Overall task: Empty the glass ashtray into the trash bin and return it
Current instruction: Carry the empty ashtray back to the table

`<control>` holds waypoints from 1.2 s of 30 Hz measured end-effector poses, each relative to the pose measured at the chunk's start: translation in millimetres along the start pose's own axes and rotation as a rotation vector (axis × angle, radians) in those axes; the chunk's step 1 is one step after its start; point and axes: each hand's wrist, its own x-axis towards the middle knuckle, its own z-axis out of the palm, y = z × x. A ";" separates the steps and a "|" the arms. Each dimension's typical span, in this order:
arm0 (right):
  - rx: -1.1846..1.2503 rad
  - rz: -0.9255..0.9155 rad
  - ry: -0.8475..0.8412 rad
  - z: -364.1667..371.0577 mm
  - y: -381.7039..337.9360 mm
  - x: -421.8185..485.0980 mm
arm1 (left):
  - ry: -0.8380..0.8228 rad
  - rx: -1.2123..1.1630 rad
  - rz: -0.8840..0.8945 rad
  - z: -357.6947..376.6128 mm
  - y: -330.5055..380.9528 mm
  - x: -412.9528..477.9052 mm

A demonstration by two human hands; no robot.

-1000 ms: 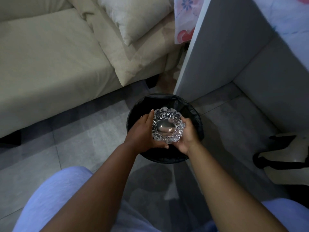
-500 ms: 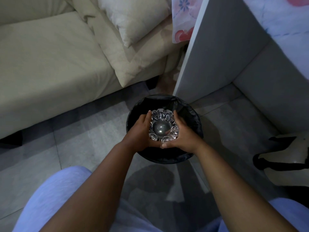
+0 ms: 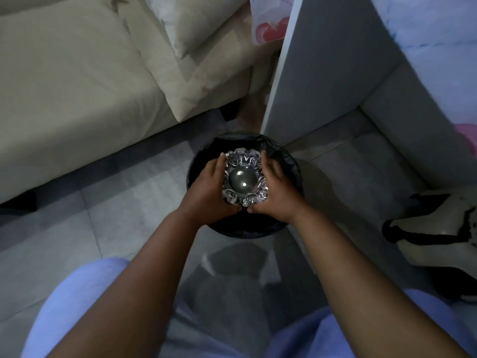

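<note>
Left hand (image 3: 209,187) and right hand (image 3: 275,190) both wrapped around the glass ashtray (image 3: 243,179), fingers on opposite rims, thumbs nearly meeting at its near edge. Ashtray round, no long axis; domed face points up at camera. Held over the black trash bin (image 3: 291,161) opening, roughly centred.

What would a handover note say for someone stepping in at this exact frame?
Left hand: gripping the glass ashtray on its left side.
Right hand: gripping its right side.
Ashtray: held over the open mouth of the black-lined trash bin on the floor, between the sofa and a white cabinet.
Done: ashtray brought to the bin. Whether its contents have dropped cannot be told.
Left: finish emptying, then return the ashtray.
</note>
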 end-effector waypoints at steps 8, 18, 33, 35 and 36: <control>0.020 -0.017 -0.020 -61.8 -102.1 -59.4 | -0.014 0.054 -0.076 -106.5 69.9 -56.6; -0.073 -0.083 0.104 -242.1 -262.2 -186.4 | -0.037 0.116 0.006 -303.2 252.2 -117.5; -0.041 0.388 0.414 -481.0 -151.6 -373.6 | -0.320 0.180 0.541 -241.9 561.2 -21.3; -0.037 0.428 0.448 -497.1 -125.9 -386.8 | -0.361 0.168 0.566 -222.2 589.7 -9.0; -0.029 0.438 0.463 -503.4 -114.6 -390.5 | -0.363 0.161 0.604 -214.3 602.2 -3.9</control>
